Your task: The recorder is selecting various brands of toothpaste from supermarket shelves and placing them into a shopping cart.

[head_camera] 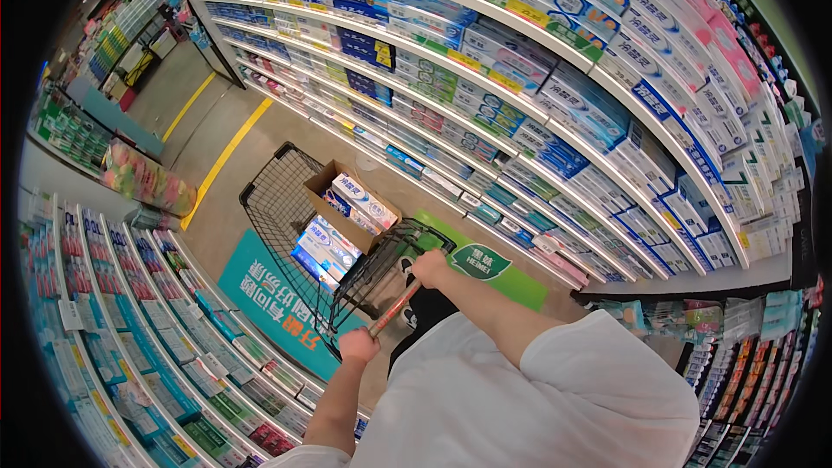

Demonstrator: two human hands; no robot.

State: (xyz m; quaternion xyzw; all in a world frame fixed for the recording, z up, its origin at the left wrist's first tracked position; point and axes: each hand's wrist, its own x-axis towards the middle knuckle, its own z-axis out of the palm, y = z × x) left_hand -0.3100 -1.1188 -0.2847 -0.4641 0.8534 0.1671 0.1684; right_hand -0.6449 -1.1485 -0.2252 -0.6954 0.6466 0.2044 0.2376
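Both hands grip the red push handle (394, 307) of a black wire shopping cart (276, 192). My left hand (359, 344) is wrapped around its near end, and my right hand (431, 268) around the far end, by the cart's corner. Inside the basket stands an open cardboard carton (338, 220) that holds several toothpaste boxes (365, 201). Beside the carton, more white and blue boxes (327, 248) lie on the basket floor. The lower parts of the carton's contents are hidden by its walls.
Long shelves of boxed toothpaste (455, 78) run along the right side. On the left, a curved-looking shelf of toothbrushes and boxes (156, 312) borders the aisle. A teal floor sticker (266, 292) and a green one (507, 273) lie under and beside the cart. Ahead stands a colourful bin (148, 179).
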